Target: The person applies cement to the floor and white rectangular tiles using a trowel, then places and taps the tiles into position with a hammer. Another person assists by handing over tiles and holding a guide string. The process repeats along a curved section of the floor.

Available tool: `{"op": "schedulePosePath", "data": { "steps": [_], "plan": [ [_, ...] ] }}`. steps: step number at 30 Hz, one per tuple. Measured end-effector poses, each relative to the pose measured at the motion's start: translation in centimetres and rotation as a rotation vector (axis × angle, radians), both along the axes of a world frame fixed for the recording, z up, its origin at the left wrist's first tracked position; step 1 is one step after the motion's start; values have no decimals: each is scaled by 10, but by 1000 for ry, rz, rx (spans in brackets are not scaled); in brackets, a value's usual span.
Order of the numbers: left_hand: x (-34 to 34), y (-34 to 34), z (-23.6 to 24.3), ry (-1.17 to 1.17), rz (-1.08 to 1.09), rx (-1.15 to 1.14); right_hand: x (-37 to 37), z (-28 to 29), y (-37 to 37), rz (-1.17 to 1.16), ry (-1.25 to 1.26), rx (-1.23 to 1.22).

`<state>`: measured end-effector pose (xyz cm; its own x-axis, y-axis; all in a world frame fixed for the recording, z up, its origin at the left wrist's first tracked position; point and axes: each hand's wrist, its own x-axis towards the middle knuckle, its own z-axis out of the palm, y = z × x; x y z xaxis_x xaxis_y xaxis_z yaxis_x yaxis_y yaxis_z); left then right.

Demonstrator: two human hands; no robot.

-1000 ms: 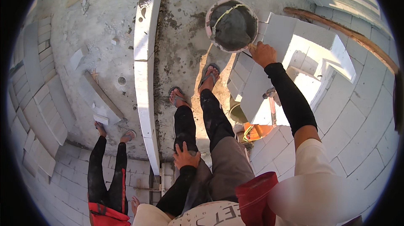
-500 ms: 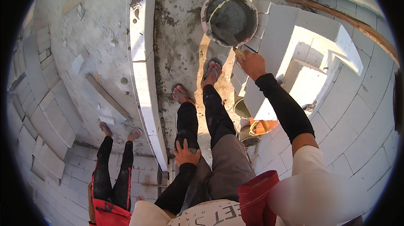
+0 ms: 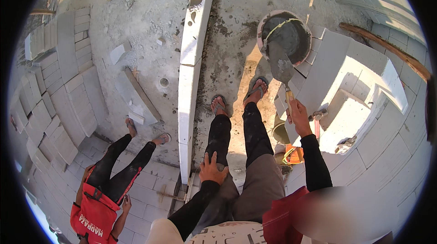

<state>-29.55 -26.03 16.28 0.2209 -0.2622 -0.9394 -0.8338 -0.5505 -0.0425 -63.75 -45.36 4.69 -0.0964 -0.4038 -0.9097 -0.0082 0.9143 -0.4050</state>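
My right hand (image 3: 298, 115) is closed around the wooden handle of a trowel (image 3: 281, 66). Its pointed blade is smeared with grey mortar and lies over the near rim of a round bucket (image 3: 261, 35). Wet mortar (image 3: 293, 39) fills much of the bucket, and a yellowish cord handle curves across its top. My left hand (image 3: 213, 170) rests on my left thigh near the knee, fingers spread and holding nothing. Just right of my right hand, a hammer (image 3: 317, 115) with a reddish handle stands against the pale blocks.
Stacked white blocks (image 3: 334, 57) stand right of the bucket. A low block wall (image 3: 185, 85) runs along my left, with a string beside it. Beyond it a person in red (image 3: 98, 214) stands near a loose slab (image 3: 136, 96). A dark pail (image 3: 280, 130) and an orange container (image 3: 295, 154) sit below my right hand.
My right hand has drawn the trowel back toward me, and its blade now shows out of the mortar. My left hand stays on my thigh. The view has swung left, showing more of the other person.
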Motion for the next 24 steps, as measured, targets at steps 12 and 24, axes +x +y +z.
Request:
{"op": "schedulePosePath", "data": {
  "steps": [12,24],
  "plan": [
    [24,29,-27,-70,-39,14,309,-54,-64,-36,-110,-424],
    [49,32,-31,-97,28,30,363,-96,-42,339,133,-364]
  ]
}}
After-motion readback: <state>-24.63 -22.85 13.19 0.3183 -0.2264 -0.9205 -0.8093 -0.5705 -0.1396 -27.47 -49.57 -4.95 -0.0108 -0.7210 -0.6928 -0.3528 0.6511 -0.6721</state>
